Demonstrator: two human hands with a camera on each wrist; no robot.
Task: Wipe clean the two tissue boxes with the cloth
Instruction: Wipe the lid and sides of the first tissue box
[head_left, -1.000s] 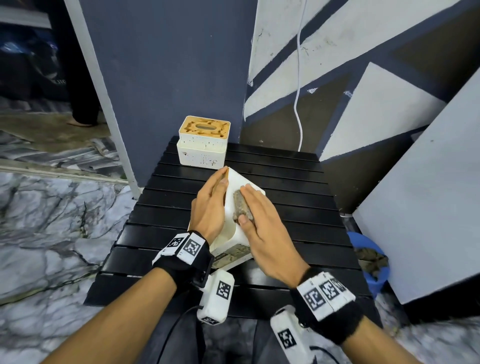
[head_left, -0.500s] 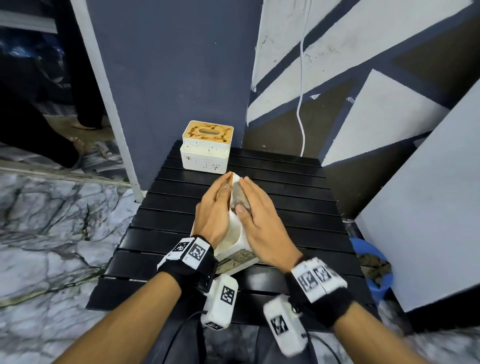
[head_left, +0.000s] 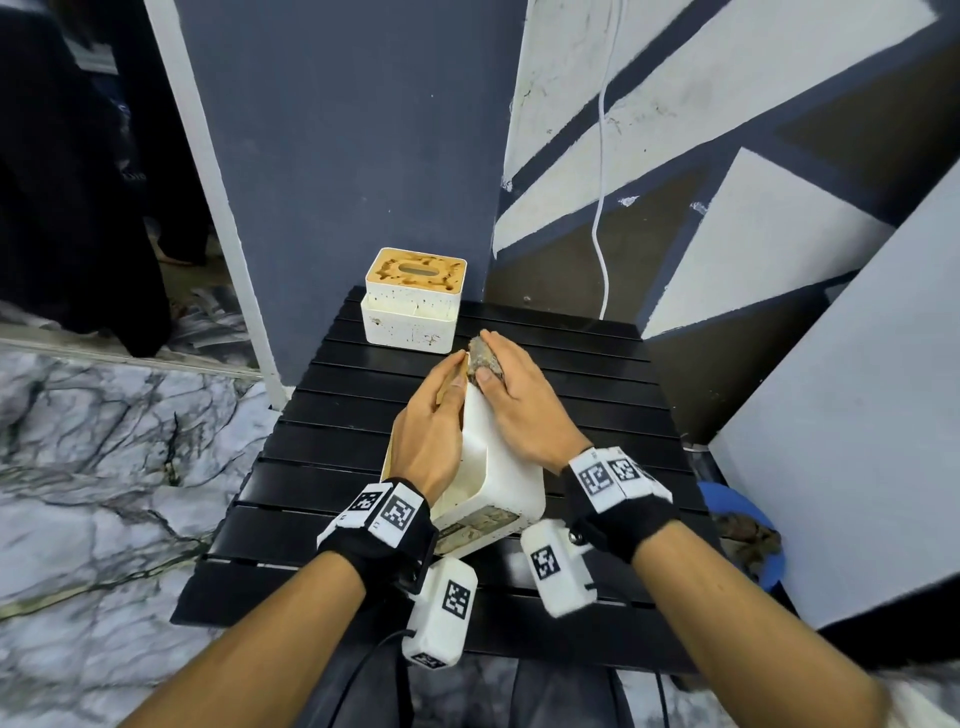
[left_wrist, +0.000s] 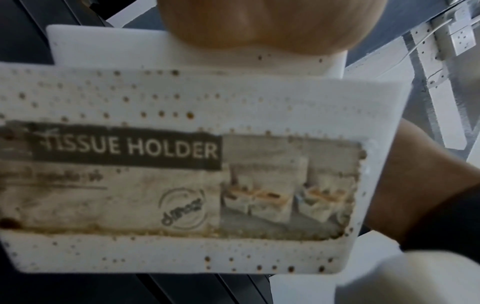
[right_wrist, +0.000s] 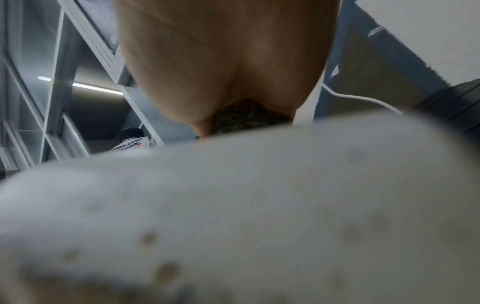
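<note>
A white tissue box (head_left: 498, 467) lies tipped on its side in the middle of the black slatted table (head_left: 571, 374), its stained label end (left_wrist: 155, 185) facing me. My left hand (head_left: 441, 395) lies flat against its left side with straight fingers. My right hand (head_left: 511, 379) grips a wadded brown-grey cloth (head_left: 480, 358) between thumb and fingers and presses it on the box's far top edge. The cloth (right_wrist: 246, 117) shows under the palm in the right wrist view. A second white tissue box (head_left: 413, 306) with a stained wooden lid stands upright at the table's back left.
A blue bucket (head_left: 748, 525) holding a dark rag sits on the floor right of the table. A white cable (head_left: 600, 208) hangs down the painted wall behind. A large grey panel (head_left: 857, 415) leans at the right. Marble floor (head_left: 104, 467) lies to the left.
My right hand has slid the cloth along the box's upper face to its far end. The left hand has stayed flat on the box's side.
</note>
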